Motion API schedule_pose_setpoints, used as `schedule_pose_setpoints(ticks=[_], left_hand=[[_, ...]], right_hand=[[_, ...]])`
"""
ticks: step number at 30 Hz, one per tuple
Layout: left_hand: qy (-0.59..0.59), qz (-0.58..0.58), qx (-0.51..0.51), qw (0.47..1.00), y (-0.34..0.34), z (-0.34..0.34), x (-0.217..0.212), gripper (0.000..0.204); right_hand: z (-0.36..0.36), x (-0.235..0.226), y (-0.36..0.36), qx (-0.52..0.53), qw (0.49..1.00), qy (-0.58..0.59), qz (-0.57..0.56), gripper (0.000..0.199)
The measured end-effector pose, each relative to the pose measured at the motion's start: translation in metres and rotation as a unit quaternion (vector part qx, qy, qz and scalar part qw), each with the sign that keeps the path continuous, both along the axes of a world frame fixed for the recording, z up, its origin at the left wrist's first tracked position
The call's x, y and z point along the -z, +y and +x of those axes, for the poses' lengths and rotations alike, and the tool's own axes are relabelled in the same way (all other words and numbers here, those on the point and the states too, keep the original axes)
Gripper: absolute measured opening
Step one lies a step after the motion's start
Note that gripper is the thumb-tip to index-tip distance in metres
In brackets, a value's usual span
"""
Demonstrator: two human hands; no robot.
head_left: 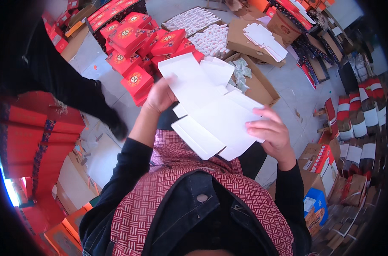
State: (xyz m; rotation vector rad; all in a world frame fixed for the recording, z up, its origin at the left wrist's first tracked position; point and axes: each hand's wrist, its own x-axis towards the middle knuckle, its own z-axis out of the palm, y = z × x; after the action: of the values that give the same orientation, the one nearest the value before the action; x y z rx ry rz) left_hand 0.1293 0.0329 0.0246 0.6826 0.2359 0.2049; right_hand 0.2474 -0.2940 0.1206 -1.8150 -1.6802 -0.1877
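Grey concrete floor [288,85] packed with stock here: a big heap of red gift boxes [147,47] at 11 o'clock, an open brown carton [256,83] at 1 with small packets inside, and stacked flat white blanks [266,40] just past it. Dead centre is the white flat-cut card blank [215,115], held up over the lap. Left hand [160,96] grips its upper-left edge, right hand [271,134] curls round the right edge. Honestly, those loose flaps look floppy, so I'd guess a flap could crease the wrong way or the blank could slip.
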Motion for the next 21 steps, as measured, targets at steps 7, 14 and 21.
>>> schedule_pose_setpoints(ticks=[7,14,21], left_hand=[[0.078,0.246,-0.122,0.958,-0.08,0.02,-0.002,0.04],[-0.145,0.419,0.124,0.888,-0.102,-0.018,-0.016,0.102],[-0.156,0.362,0.189,0.9,-0.082,0.013,-0.046,0.053]], right_hand=[[0.012,0.045,-0.031,0.118,0.555,0.744,0.353,0.055],[0.031,0.065,-0.079,0.193,0.669,0.712,0.092,0.031],[0.057,0.081,-0.095,0.144,0.655,0.736,-0.09,0.031]])
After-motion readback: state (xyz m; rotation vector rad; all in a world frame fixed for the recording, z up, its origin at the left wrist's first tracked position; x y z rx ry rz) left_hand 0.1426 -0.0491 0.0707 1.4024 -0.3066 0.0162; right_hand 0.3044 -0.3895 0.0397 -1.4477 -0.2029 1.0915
